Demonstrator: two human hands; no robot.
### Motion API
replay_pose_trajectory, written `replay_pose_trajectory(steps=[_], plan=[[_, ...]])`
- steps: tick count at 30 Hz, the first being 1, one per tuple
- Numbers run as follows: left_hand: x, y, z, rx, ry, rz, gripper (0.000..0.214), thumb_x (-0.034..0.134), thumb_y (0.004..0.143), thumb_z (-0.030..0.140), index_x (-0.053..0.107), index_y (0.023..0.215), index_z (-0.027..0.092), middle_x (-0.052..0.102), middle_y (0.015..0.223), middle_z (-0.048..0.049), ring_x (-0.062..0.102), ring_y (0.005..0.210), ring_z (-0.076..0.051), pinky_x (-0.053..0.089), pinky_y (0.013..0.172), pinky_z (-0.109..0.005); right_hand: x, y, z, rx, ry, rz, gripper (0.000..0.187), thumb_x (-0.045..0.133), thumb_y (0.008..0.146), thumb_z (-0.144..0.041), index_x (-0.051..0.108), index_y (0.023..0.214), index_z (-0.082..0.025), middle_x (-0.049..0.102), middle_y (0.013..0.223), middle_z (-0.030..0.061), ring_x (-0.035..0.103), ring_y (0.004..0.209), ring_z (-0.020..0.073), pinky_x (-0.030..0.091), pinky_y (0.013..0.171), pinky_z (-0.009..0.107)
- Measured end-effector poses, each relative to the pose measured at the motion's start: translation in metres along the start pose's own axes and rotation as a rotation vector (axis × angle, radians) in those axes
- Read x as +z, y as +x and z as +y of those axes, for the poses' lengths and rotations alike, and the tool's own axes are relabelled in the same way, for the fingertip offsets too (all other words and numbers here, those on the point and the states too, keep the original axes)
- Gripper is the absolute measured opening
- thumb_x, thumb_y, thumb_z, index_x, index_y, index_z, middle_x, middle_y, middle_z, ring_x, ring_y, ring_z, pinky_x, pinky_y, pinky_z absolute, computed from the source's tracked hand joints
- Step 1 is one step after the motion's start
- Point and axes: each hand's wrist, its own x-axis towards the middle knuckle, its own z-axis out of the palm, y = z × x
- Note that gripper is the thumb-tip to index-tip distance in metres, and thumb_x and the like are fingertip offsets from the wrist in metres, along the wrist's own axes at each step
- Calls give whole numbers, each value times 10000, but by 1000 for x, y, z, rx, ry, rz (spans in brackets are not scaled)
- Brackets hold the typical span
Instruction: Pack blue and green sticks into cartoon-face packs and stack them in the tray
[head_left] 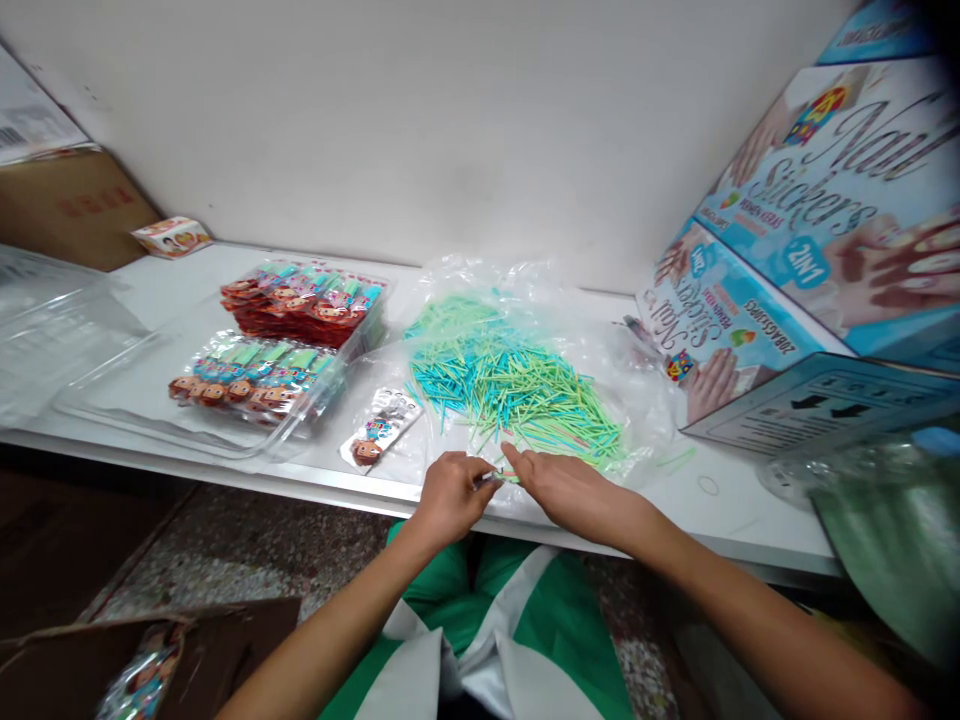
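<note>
My left hand [452, 492] is closed in a pinch at the front edge of the table, on a small shiny packet mostly hidden by the fingers. Close beside it, my right hand [559, 490] is closed with its fingertips around a few thin green and pinkish sticks [510, 477], which point toward the packet. Just beyond both hands lies a loose heap of thin green and blue sticks [510, 385] on a clear plastic bag [645, 400]. A single printed sachet [381, 430] lies flat to the left of my left hand.
At the left, a clear plastic tray [289, 440] holds stacked sachets in rows. Another clear tray [60, 340] and a brown carton [67, 205] stand farther left. Nail sticker boxes [750, 310] rise at the right, near a clear plastic bottle [795, 475]. A white wall closes the back.
</note>
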Motion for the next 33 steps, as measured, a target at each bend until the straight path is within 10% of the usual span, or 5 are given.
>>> replay_pose_trajectory(steps=[8, 16, 22, 28, 33], plan=[[1, 0, -1, 230, 233, 37, 149, 509, 817, 210, 638, 880, 171, 672, 760, -58, 615, 761, -184, 335, 948, -414, 7, 5, 9, -26, 134, -130, 783, 387, 718, 9, 79, 1436, -43, 659, 943, 165, 626, 730, 223, 398, 576, 278], [8, 1, 10, 299, 282, -228, 180, 422, 863, 233, 553, 904, 118, 640, 805, -119, 597, 782, -245, 407, 808, -399, -2, 23, 15, -76, 357, -308, 794, 440, 780, -127, 4, 1436, -26, 562, 1160, 235, 579, 975, 266, 442, 728, 332], [8, -2, 2, 82, -251, -252, 179, 373, 889, 270, 513, 899, 160, 597, 747, -47, 566, 704, -172, 400, 643, -260, -14, 25, 30, -178, 558, -217, 633, 486, 793, -215, 303, 1388, -96, 569, 1191, 157, 548, 1026, 232, 414, 805, 303], [19, 0, -3, -244, -906, -390, 308, 512, 805, 451, 502, 808, 144, 567, 645, -10, 491, 515, -98, 385, 517, -214, 2, 32, 24, 12, 643, 84, 314, 334, 921, -355, 587, 920, -169, 614, 764, 39, 545, 696, 152, 370, 636, 256], [23, 1, 0, -425, -1150, -318, 303, 595, 750, 418, 530, 799, 126, 618, 659, -37, 504, 477, -88, 388, 494, -204, 19, 42, 16, 245, 993, 273, 322, 404, 886, -426, 565, 994, -170, 565, 688, 0, 524, 600, 117, 385, 578, 241]])
